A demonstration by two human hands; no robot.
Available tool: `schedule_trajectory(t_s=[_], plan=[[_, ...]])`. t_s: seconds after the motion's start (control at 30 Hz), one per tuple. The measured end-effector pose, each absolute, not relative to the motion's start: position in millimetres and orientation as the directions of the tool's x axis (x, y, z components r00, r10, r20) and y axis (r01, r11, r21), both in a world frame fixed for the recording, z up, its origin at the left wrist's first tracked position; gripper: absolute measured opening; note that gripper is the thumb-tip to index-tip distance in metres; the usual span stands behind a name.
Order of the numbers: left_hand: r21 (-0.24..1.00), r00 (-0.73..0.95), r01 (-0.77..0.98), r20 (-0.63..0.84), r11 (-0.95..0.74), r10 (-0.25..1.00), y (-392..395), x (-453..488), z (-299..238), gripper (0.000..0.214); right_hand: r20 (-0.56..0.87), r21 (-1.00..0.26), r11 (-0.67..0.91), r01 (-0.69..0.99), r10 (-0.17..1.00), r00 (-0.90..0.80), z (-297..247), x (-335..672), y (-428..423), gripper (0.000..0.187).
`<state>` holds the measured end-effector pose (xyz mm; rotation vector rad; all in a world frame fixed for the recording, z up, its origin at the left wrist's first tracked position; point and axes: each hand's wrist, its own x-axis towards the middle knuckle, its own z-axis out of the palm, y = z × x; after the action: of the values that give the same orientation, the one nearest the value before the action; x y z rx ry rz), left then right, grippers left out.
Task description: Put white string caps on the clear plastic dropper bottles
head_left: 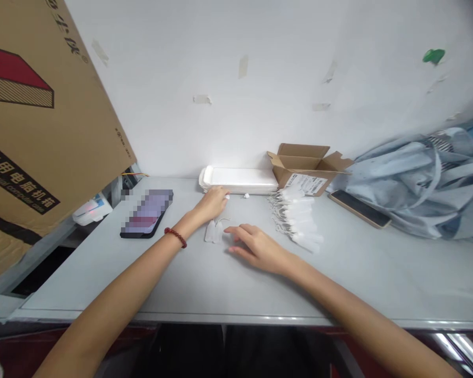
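My left hand (pixel 214 203) is in front of a stack of long white cards (pixel 242 177), fingers curled together. At its fingertips is a small white piece (pixel 227 197), partly hidden by the fingers. Another small white piece (pixel 246 196) lies just to the right. Between my hands are a few small translucent white tags (pixel 213 231) with a thin string. My right hand (pixel 256 248) hovers beside them, index finger and thumb apart, holding nothing. Further right lies a row of many similar translucent tags (pixel 299 215) with strings at their left ends.
An open cardboard box (pixel 305 165) stands behind the tag row. A phone (pixel 147 212) lies at left; a dark phone (pixel 358 207) rests at right beside light-blue fabric (pixel 421 178). A large carton (pixel 43 131) leans in from the left. A white wall (pixel 220 52) bounds the grey table (pixel 378 278).
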<state>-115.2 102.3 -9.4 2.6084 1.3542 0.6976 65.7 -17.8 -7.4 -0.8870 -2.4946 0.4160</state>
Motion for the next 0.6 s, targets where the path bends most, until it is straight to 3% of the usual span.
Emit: schedule_trajectory(t_s=[0.07, 0.2, 0.4, 0.6], plan=[[0.398, 0.356, 0.751, 0.429, -0.527, 0.83, 90.2, -125.1, -3.2, 0.023, 0.31, -0.434, 0.744, 0.508, 0.653, -0.691, -11.0, 63.3, -17.5, 0.037], [0.529, 0.149, 0.746, 0.458, -0.404, 0.876, 73.6, -137.9, 2.3, 0.018, 0.311, -0.404, 0.758, 0.513, 0.641, -0.702, -21.4, 53.5, -13.3, 0.042], [0.484, 0.203, 0.737, 0.507, -0.472, 0.837, 62.3, -125.9, 2.0, 0.016, 0.32, -0.371, 0.727, 0.577, 0.684, -0.655, -28.7, 46.0, -9.9, 0.032], [0.758, 0.146, 0.552, 0.323, -0.348, 0.935, 54.5, -117.4, 8.6, 0.021, 0.296, -0.33, 0.652, 0.683, 0.758, -0.581, -28.1, 68.2, -2.6, 0.022]])
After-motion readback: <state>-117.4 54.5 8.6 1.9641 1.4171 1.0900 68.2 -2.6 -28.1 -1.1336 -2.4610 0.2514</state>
